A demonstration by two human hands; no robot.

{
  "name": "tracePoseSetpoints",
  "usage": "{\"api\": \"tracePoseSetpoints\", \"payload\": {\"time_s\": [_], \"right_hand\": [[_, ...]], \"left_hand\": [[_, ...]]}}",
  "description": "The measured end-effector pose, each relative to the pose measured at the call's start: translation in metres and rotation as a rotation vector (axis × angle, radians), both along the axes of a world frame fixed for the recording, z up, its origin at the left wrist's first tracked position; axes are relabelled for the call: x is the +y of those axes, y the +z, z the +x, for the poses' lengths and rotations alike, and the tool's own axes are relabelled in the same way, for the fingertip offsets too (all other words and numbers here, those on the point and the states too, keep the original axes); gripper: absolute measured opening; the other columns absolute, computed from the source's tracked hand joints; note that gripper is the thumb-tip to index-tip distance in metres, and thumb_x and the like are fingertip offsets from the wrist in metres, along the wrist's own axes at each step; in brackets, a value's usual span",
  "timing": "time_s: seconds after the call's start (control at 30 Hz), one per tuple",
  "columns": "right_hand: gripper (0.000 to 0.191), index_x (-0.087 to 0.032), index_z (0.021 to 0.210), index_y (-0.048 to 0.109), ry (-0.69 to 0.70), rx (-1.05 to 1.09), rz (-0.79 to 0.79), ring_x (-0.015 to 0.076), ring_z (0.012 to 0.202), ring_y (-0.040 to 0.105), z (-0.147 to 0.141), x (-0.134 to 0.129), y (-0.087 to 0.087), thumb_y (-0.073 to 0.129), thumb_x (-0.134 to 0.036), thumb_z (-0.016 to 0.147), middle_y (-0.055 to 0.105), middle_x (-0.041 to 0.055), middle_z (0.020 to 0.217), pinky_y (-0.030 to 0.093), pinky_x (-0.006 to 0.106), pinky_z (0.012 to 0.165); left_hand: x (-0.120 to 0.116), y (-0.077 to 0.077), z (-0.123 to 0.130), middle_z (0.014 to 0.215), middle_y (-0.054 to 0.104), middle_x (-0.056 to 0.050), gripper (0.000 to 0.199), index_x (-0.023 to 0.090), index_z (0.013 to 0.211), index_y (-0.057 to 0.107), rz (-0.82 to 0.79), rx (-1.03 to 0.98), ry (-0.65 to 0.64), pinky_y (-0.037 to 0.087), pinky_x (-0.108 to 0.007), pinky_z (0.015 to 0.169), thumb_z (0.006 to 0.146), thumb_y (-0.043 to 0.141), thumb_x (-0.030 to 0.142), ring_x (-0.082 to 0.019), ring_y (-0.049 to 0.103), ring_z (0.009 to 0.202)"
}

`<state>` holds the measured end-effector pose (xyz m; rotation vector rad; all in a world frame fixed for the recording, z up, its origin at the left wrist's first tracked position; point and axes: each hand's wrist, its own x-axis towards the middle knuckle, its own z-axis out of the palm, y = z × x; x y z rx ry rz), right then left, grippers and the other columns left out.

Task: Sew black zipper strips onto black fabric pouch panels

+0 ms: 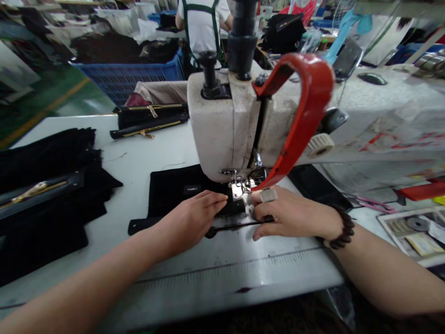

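A black fabric piece point(167, 190) with a small label point(192, 189) lies on the sewing machine's bed, partly under the machine head point(215, 125). My left hand point(191, 218) rests flat on it, fingers stretched toward the presser foot point(238, 191). To the right of the foot, my right hand point(285, 213) has bent fingers and a thumb closing around the dark edge of the piece. A black strip point(139, 226) runs along the near side of the fabric, partly hidden by my left hand. The needle area is partly hidden.
A red lever guard point(313, 102) arches over my right hand. Black pieces with zippers point(45, 185) are piled at left, and zippered pieces point(149, 121) lie behind. A parts tray point(392, 222) sits right. Further back are a blue crate point(128, 76) and a person point(203, 28).
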<state>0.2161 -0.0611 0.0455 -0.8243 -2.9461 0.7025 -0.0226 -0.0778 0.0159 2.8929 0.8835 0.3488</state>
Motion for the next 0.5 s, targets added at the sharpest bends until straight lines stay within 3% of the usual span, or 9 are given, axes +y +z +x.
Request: {"api": "tracePoseSetpoints", "payload": {"time_s": [0.13, 0.23, 0.3, 0.5], "right_hand": [[0.033, -0.016, 0.066, 0.061, 0.015, 0.073, 0.134, 0.0123, 0.071, 0.053, 0.010, -0.002, 0.004, 0.049, -0.040, 0.085, 0.059, 0.0025, 0.073, 0.036, 0.025, 0.065], [0.028, -0.015, 0.081, 0.062, -0.102, 0.183, 0.391, 0.0149, 0.072, 0.054, 0.005, -0.007, -0.007, 0.046, -0.037, 0.087, 0.062, 0.0058, 0.079, 0.038, 0.027, 0.064], [0.025, -0.013, 0.092, 0.060, -0.105, 0.181, 0.494, 0.0161, 0.072, 0.055, -0.003, -0.012, -0.017, 0.046, -0.033, 0.087, 0.063, 0.0072, 0.082, 0.039, 0.028, 0.062], [0.018, -0.011, 0.095, 0.056, -0.045, 0.071, 0.494, 0.0139, 0.060, 0.054, -0.016, -0.021, -0.034, 0.040, -0.013, 0.087, 0.062, 0.0042, 0.072, 0.033, 0.026, 0.052]], "left_hand": [[-0.009, 0.004, 0.008, 0.109, 0.061, -0.015, 0.040, 0.000, 0.110, 0.054, 0.197, 0.143, -0.039, 0.051, -0.030, 0.084, 0.074, 0.037, -0.001, -0.022, 0.058, 0.100], [-0.013, 0.006, 0.012, 0.102, 0.065, -0.014, 0.036, 0.002, 0.102, 0.059, 0.310, 0.129, -0.093, 0.052, -0.030, 0.081, 0.077, 0.033, 0.000, -0.021, 0.061, 0.093], [-0.013, 0.005, 0.013, 0.099, 0.066, -0.013, 0.036, 0.002, 0.100, 0.060, 0.348, 0.098, -0.111, 0.052, -0.030, 0.080, 0.079, 0.032, 0.001, -0.021, 0.062, 0.090], [-0.014, 0.001, 0.012, 0.097, 0.067, -0.013, 0.035, 0.001, 0.097, 0.062, 0.384, 0.066, -0.139, 0.053, -0.030, 0.079, 0.080, 0.030, 0.000, -0.021, 0.063, 0.088]]}}
